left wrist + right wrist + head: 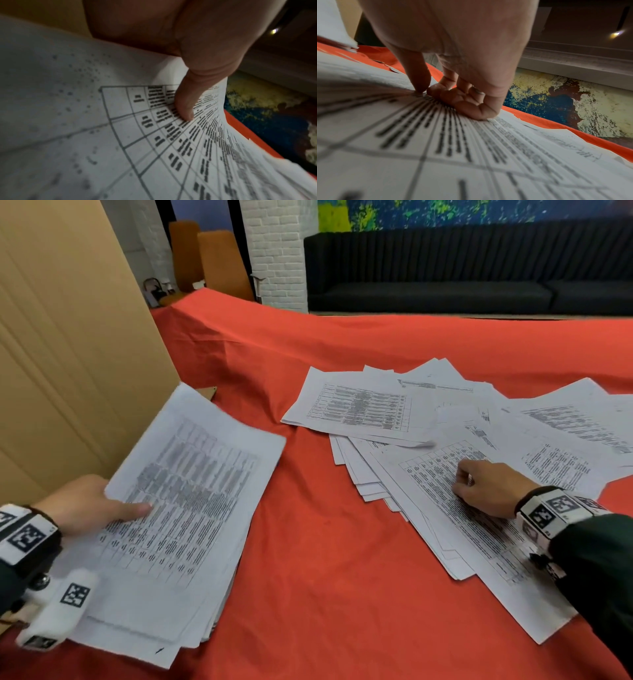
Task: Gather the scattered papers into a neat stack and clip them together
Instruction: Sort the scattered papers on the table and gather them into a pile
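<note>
On the left, my left hand [89, 506] holds a stack of printed papers [181, 508] by its near left edge. Its thumb [186, 106] lies on the top sheet [130, 142], and the fingers below are hidden. The stack is tilted, its far end raised off the red cloth. Scattered papers [428, 422] lie fanned out on the right. My right hand [481, 487] sits on the top sheet [486, 539] of that spread with fingers curled. In the right wrist view the thumb [418, 75] and curled fingers [464, 100] pinch that sheet [453, 148]. No clip is in view.
A red cloth [308, 577] covers the table. A tall cardboard panel [68, 354] stands close on the left, beside the held stack. Beyond the table's far edge are a dark sofa [462, 272], a white brick pillar [277, 251] and orange chairs [219, 261].
</note>
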